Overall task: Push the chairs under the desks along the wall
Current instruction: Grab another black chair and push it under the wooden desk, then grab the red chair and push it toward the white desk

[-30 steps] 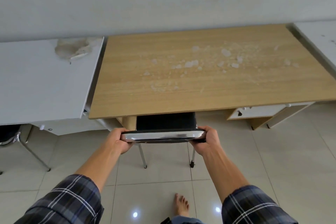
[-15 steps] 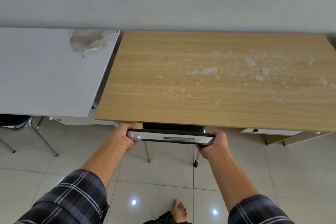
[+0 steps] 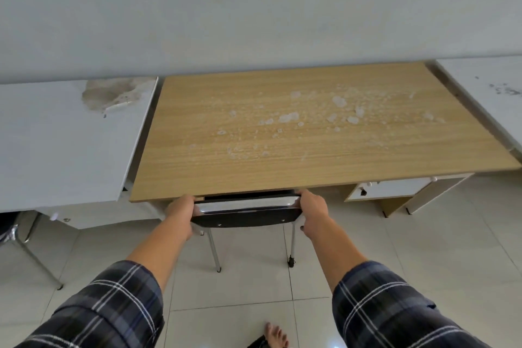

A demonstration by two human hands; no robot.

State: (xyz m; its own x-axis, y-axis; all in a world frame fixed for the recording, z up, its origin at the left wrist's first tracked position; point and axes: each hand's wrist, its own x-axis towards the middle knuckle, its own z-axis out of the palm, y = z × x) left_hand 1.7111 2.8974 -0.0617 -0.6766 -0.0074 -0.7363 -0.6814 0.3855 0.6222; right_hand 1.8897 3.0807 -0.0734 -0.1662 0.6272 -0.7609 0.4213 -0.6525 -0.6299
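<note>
While both hands grip the chair backrest [image 3: 245, 207], left hand [image 3: 180, 210] and right hand [image 3: 312, 210] each closed on an end, the seat sits beneath the wooden desk [image 3: 282, 133] front edge. White drawer [image 3: 391, 189] shut, contents unseen. Grey desk [image 3: 62, 144] adjoins left. Versus half a second earlier, backrest is nearer the edge.

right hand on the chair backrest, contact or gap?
Touching. The head view shows the right hand wrapped around the right end of the chair backrest, with no gap between them. The left hand grips the other end likewise.
</note>
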